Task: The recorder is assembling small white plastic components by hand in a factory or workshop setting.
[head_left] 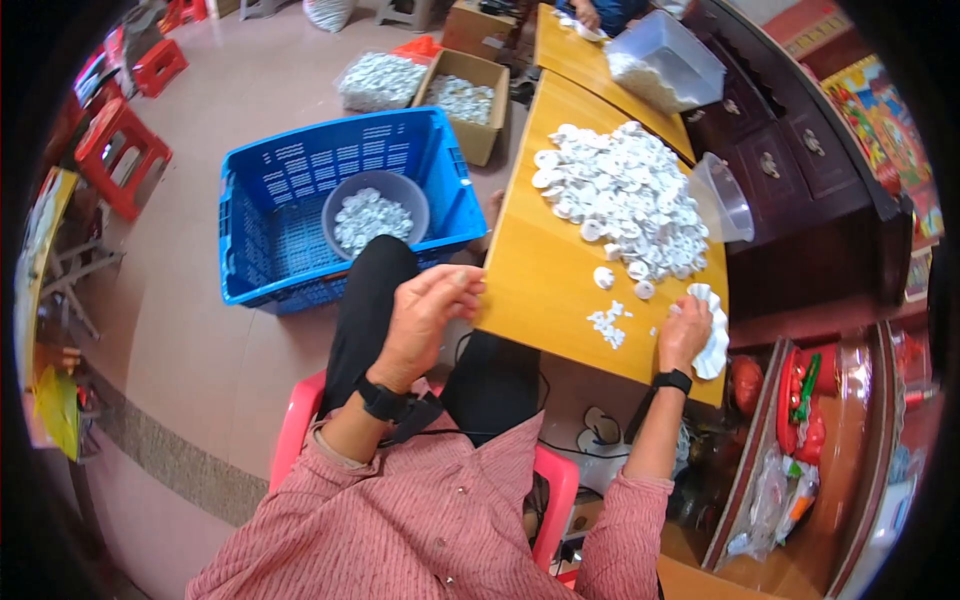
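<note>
My left hand is raised beside the near-left corner of the yellow table. Its thumb and fingers are pinched together; whatever may be between them is too small to make out. My right hand is at a white fluted dish on the table's right edge, with its fingers curled together at the rim and their tips partly hidden. Left of it lie small white plastic bits. Beyond them spreads a big heap of round white plastic pieces, with a few loose discs at its near side.
A blue crate on the floor at my left holds a grey bowl of white pieces. Behind it stand a cardboard box and a filled bag. Clear tubs stand by the dark cabinet. Another person's hand shows at the far table.
</note>
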The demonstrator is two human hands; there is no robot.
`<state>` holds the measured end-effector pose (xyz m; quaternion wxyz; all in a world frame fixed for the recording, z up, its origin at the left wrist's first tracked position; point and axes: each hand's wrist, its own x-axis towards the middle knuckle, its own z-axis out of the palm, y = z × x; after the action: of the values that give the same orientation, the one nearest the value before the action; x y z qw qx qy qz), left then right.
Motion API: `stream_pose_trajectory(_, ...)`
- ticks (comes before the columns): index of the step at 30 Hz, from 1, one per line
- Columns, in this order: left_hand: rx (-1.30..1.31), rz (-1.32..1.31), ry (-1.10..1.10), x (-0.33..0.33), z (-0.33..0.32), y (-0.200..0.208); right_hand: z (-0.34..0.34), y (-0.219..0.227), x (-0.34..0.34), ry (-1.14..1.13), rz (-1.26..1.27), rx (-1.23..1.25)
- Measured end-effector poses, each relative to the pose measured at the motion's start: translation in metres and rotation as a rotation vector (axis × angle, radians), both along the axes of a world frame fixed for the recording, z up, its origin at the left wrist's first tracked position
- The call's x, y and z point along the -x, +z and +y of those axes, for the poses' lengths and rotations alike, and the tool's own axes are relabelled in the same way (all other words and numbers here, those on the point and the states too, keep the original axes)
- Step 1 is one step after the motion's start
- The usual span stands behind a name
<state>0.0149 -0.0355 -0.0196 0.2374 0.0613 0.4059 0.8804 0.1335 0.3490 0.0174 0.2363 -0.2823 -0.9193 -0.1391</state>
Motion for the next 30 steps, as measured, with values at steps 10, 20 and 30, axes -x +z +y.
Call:
stream_pose_trajectory(10,0.119,0.209,-0.181,-0.031,0.014,0.019,-0.073,0.019,-0.015,0.164,0.429,0.833)
stream_pose_trajectory(20,0.094,0.292,-0.220,-0.042,0.028,0.006,-0.215,0.026,-0.010,0.448,0.383,1.493)
stream_pose_trajectory(30,0.086,0.315,-0.310,-0.035,0.025,0.008,-0.230,0.022,-0.014,0.467,0.462,1.592)
